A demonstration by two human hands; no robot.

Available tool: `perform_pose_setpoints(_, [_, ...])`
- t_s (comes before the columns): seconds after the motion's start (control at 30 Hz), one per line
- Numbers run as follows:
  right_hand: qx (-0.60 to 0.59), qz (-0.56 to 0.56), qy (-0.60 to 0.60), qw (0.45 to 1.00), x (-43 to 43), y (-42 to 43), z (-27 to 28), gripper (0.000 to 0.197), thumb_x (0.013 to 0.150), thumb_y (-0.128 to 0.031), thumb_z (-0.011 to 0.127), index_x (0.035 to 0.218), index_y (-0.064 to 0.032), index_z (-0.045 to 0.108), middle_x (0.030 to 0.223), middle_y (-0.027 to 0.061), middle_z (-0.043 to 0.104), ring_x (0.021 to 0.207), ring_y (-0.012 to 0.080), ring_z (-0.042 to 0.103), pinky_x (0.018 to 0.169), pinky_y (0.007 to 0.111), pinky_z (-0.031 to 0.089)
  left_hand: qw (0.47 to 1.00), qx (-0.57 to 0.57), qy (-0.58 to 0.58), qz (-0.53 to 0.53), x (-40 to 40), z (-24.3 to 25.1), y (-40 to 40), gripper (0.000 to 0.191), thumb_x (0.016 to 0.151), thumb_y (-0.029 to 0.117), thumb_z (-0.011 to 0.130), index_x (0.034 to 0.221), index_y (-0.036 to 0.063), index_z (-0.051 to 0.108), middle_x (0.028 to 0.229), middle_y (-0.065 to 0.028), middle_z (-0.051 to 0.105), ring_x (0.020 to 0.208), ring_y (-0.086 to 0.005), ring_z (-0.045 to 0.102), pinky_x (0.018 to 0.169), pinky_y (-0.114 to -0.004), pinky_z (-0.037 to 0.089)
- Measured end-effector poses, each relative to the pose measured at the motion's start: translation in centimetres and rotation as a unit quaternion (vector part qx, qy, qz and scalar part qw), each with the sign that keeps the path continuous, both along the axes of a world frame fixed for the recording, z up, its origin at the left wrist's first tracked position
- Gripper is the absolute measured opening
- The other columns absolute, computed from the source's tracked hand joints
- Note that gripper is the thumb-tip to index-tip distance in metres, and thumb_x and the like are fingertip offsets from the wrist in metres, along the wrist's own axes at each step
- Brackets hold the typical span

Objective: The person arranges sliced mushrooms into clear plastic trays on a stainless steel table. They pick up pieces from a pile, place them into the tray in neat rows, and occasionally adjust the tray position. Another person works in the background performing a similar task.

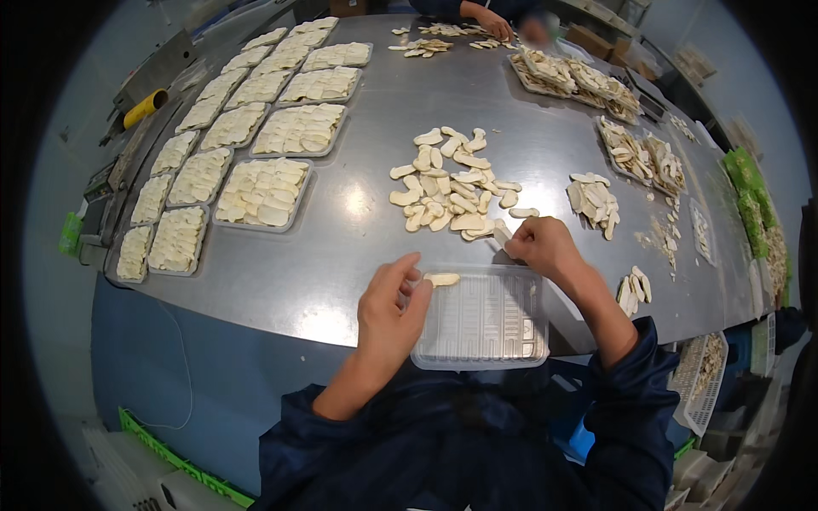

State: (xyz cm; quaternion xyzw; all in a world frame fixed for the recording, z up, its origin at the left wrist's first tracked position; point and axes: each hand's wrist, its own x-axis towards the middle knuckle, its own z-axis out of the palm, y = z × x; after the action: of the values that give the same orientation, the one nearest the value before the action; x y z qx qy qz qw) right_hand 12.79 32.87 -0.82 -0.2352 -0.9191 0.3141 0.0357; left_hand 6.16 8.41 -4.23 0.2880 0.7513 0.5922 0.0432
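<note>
In front of me a clear plastic tray [480,319] sits at the near edge of the metal table, partly overhanging it. One pale slice, apparently mushroom [445,279], lies at its far left corner. My left hand [391,310] is over the tray's left rim, fingers apart, with the thumb tip close to that slice. Beyond the far right corner, my right hand [540,248] pinches another pale slice [503,232], its grip partly hidden by the fingers. That hand is at the near edge of a loose heap of similar slices [457,185].
Filled trays [262,191] stand in rows on the left. Heaped trays [575,80], a small pile [593,199] and scattered slices [634,290] occupy the right. Across the table, another person's hand [495,24] touches slices. A white perforated basket [700,377] stands below right.
</note>
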Motion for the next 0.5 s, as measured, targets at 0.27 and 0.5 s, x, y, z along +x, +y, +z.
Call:
perform_pose_setpoints(0.27, [-0.491, -0.041, 0.059, 0.868, 3.8, -9.4, 2.5, 0.013, 0.085, -0.015, 0.064, 0.083, -0.0024, 0.06, 0.068, 0.0015, 0.059, 0.059, 0.0078, 0.054, 0.052, 0.021, 0.042, 0.944, 0.109, -0.273, -0.152, 2.9, 1.6, -0.3, 0.023, 0.092, 0.014, 0.06, 0.108, -0.0013, 0.057, 0.078, -0.0011, 0.06, 0.062, -0.0034, 0.05, 0.055, -0.018, 0.041])
perform_pose_setpoints(0.5, [0.055, 0.233, 0.235, 0.942, 5.0, -9.6, 1.4, 0.028, 0.07, -0.007, 0.075, 0.095, -0.0013, 0.062, 0.082, 0.0133, 0.062, 0.071, 0.027, 0.061, 0.06, 0.034, 0.051, 0.921, -0.043, -0.328, -0.206, 0.3, 2.7, -2.3, 0.012, 0.088, 0.013, 0.061, 0.087, 0.0002, 0.062, 0.064, -0.0009, 0.059, 0.05, -0.0032, 0.047, 0.045, -0.018, 0.035])
